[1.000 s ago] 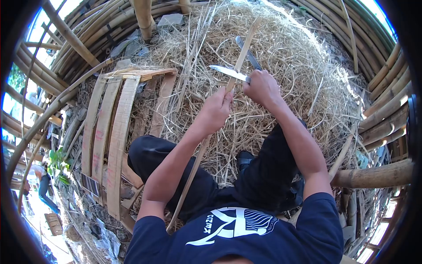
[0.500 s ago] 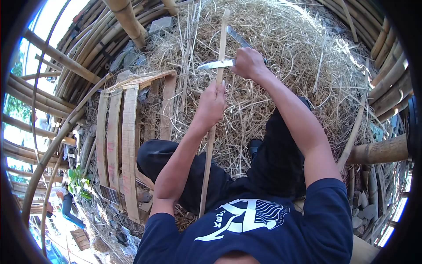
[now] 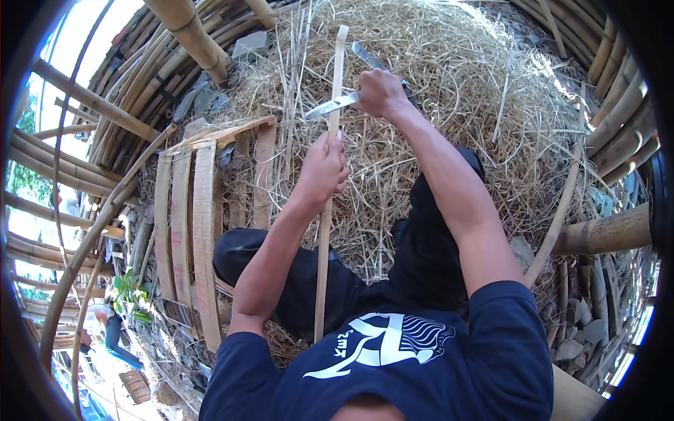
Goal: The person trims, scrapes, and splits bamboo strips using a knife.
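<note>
A rough, open-sided yard where bamboo is worked can be recognised. The ground is covered by a broad heap of pale, curled shavings (image 3: pixel 505 91), and long bamboo poles (image 3: pixel 168 70) are piled behind it and along the right. A stout bamboo post (image 3: pixel 186 35) is stood near the pile, and daylight is let in between bamboo rails (image 3: pixel 63 158) at the left. Rubble (image 3: pixel 576 344) is scattered on bare earth, where a leafy plant (image 3: pixel 130 298) is also seen. Whether the spot is roofed cannot be told.
</note>
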Demonstrator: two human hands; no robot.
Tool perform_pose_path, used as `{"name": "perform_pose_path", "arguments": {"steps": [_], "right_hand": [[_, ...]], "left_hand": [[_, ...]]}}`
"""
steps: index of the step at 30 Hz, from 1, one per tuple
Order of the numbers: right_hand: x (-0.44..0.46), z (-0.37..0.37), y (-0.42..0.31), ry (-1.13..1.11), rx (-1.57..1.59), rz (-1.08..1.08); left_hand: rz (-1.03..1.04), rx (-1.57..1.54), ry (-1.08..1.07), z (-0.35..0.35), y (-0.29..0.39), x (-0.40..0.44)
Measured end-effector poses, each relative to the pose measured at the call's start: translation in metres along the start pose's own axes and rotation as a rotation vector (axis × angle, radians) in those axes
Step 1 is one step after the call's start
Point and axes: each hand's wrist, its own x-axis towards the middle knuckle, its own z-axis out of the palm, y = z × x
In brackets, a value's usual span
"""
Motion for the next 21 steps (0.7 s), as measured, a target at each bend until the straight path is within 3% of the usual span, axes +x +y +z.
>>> {"name": "perform_pose_path", "arguments": {"steps": [8, 15, 17, 21], "right_hand": [[0.002, 0.005, -0.001, 0.028, 0.014, -0.007], [-0.026, 0.005, 0.002, -0.169, -0.011, -0.036], [-0.034, 0.0, 0.003, -0.27, 0.216, -0.179], [-0.039, -0.017, 0.002, -0.483, 0.516, -0.176]], "left_hand": [[-0.005, 0.013, 0.067, -0.001, 0.004, -0.007], [-0.08, -0.068, -0.143, -0.023, -0.022, -0.007], [-0.039, -0.093, -0.098, -0.017, -0.017, -0.009], [0.06, -0.097, -0.024, -0.018, -0.003, 0.002]]}}
